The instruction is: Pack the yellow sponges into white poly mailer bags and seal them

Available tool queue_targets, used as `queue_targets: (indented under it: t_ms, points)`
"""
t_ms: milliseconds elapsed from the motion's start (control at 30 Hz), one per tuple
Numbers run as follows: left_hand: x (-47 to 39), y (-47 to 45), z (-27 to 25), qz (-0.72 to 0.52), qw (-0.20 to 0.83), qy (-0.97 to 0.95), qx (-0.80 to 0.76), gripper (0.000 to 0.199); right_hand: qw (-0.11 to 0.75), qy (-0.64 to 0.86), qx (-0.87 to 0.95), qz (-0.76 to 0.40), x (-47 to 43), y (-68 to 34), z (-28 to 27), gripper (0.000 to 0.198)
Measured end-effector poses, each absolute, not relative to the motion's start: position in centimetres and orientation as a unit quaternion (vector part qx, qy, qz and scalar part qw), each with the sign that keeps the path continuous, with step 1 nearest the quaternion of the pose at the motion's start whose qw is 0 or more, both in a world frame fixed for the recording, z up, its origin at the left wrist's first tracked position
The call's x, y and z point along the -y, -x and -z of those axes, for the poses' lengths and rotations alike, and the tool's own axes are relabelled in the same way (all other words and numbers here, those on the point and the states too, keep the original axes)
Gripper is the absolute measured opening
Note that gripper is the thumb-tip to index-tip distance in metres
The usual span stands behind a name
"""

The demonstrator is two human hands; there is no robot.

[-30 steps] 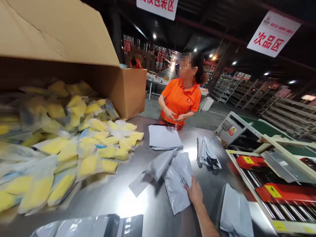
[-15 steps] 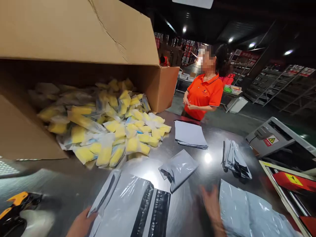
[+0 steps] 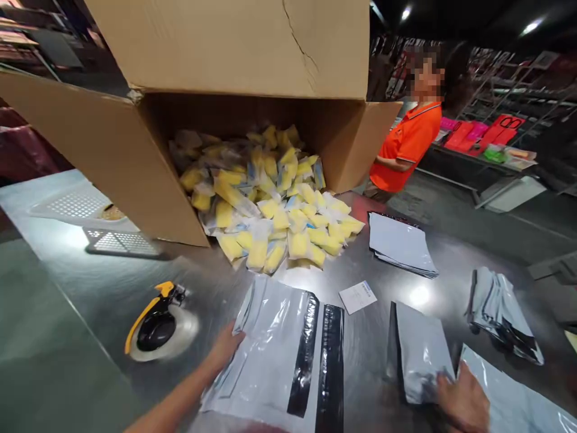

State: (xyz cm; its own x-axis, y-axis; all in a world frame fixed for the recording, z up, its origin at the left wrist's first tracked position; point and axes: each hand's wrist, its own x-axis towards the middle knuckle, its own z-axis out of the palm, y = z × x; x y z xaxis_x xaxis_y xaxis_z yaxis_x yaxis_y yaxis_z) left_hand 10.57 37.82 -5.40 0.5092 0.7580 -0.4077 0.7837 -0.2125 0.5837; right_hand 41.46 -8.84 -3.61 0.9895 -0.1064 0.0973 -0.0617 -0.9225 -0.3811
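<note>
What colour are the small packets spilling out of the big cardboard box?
Mostly yellow, in clear wrappers; the packets show best in the head view, spilling from the cardboard box.
</note>
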Motion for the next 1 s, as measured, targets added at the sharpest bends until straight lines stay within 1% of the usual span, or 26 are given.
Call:
queue_targets:
  t_ms: [33, 100, 133, 200, 233, 300, 367, 400, 467, 500, 567, 633, 733, 833, 900, 933, 1000]
  points:
    - [-37.8, -11.1, 5.4, 0.026, 0.396, -0.784, -0.478, 0.034, 0.225, 0.973, -0.011, 0.058, 6.7, -39.5, 3.9, 0.076]
    - [-37.7, -12.1, 5.1, 0.042, 0.397, -0.794, -0.459, 0.048, 0.312, 0.945, 0.097, -0.017, 0.3, -35.3, 5.0, 0.072]
    - [-37.7, -12.5, 4.8, 0.044, 0.390, -0.797, -0.459, 0.059, 0.321, 0.932, 0.153, -0.072, -3.5, -33.2, 5.6, 0.070]
    - [-37.9, -12.8, 4.3, 0.049, 0.364, -0.802, -0.471, 0.080, 0.326, 0.911, 0.233, -0.100, -10.5, -29.5, 6.7, 0.060]
    - [-38.1, -12.6, 4.1, 0.054, 0.347, -0.804, -0.479, 0.086, 0.286, 0.904, 0.299, -0.106, -13.3, -27.9, 7.1, 0.058]
    - [-38.1, -11.8, 4.1, 0.058, 0.297, -0.813, -0.497, 0.082, 0.216, 0.887, 0.391, -0.121, -16.9, -25.4, 7.7, 0.054]
    - [-37.5, -10.6, 4.5, 0.017, 0.218, -0.842, -0.493, 0.073, 0.155, 0.868, 0.443, -0.163, -18.0, -23.9, 8.1, 0.055]
    - [-36.8, -10.0, 4.9, -0.025, 0.176, -0.866, -0.467, 0.068, 0.133, 0.860, 0.456, -0.187, -17.8, -23.4, 8.3, 0.057]
    - [-34.5, -9.2, 5.9, -0.110, 0.116, -0.923, -0.351, 0.064, 0.100, 0.844, 0.476, -0.224, -16.5, -22.9, 9.0, 0.061]
    - [-33.2, -9.2, 6.5, -0.136, 0.106, -0.948, -0.269, 0.064, 0.089, 0.836, 0.487, -0.236, -15.6, -22.7, 9.3, 0.063]
    - [-30.7, -9.5, 7.7, -0.134, 0.117, -0.977, -0.121, 0.067, 0.078, 0.822, 0.504, -0.252, -13.7, -22.6, 10.2, 0.063]
    - [-29.4, -10.1, 9.0, -0.081, 0.135, -0.985, -0.066, 0.069, 0.081, 0.812, 0.517, -0.258, -12.0, -22.6, 10.9, 0.062]
    - [-30.5, -10.2, 10.8, -0.009, 0.138, -0.984, -0.115, 0.064, 0.099, 0.794, 0.540, -0.261, -10.6, -22.8, 11.0, 0.065]
    - [-33.2, -9.6, 12.0, -0.027, 0.117, -0.984, -0.134, 0.062, 0.103, 0.808, 0.516, -0.264, -10.3, -23.5, 10.0, 0.062]
    - [-34.6, -9.1, 12.4, -0.068, 0.091, -0.982, -0.154, 0.061, 0.108, 0.866, 0.435, -0.222, -10.2, -24.6, 9.3, 0.059]
    - [-35.1, -8.9, 12.7, -0.085, 0.074, -0.977, -0.182, 0.060, 0.114, 0.900, 0.375, -0.191, -10.1, -25.3, 9.1, 0.060]
    - [-35.8, -8.4, 13.2, -0.099, 0.043, -0.963, -0.248, 0.058, 0.141, 0.951, 0.238, -0.141, -9.5, -26.8, 9.4, 0.070]
